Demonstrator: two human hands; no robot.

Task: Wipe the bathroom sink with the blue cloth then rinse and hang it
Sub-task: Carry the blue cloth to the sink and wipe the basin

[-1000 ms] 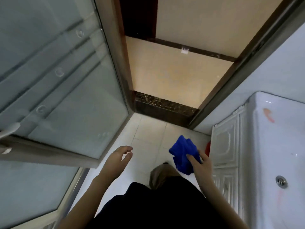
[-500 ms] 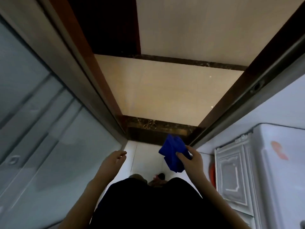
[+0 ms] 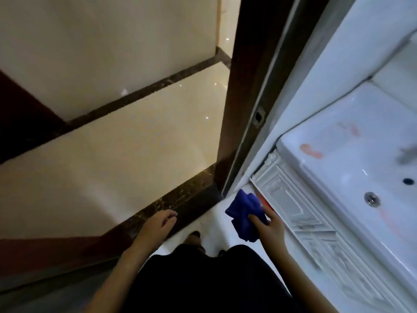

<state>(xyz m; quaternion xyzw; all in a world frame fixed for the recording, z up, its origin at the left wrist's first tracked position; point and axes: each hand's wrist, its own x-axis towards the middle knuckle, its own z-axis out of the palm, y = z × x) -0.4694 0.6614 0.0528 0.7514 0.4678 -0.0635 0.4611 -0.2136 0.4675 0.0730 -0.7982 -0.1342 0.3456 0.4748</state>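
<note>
The right hand (image 3: 270, 231) pinches the bunched blue cloth (image 3: 244, 211) low beside the white panelled cabinet (image 3: 293, 206) under the white sink (image 3: 338, 168), whose rim carries orange smears. The left hand (image 3: 158, 224) hangs empty, fingers loosely curled, over the dark marble threshold (image 3: 180, 199).

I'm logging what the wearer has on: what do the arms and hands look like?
The left hand and right hand are ungloved, with no watch or rings showing. Both arms are bare, no sleeves in view. A black garment shows below them.
</note>
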